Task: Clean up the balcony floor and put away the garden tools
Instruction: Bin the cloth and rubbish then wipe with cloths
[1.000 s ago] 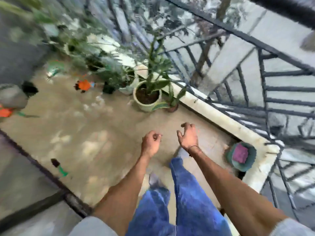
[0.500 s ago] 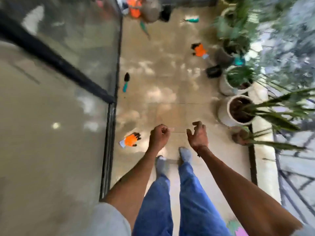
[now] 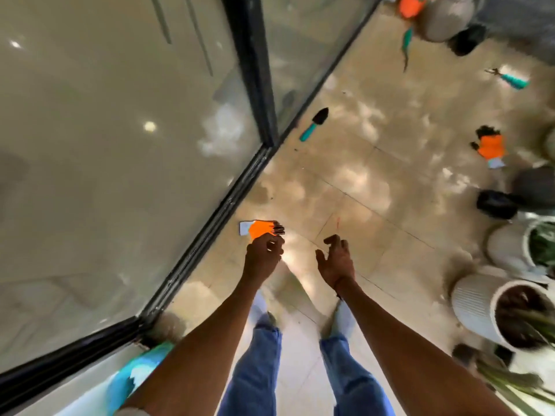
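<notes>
Orange glove (image 3: pixel 262 228) lies on the balcony floor (image 3: pixel 345 163) by the door track (image 3: pixel 210 226), just past my left hand (image 3: pixel 262 259) at twelve o'clock. Left hand is curled, holding nothing; whether it touches the glove, I cannot tell. Right hand (image 3: pixel 335 261) hangs loose, fingers relaxed. Risk: I may nudge the glove into the track. The trowel (image 3: pixel 313 124) waits at one o'clock, second glove (image 3: pixel 489 147) at two.
</notes>
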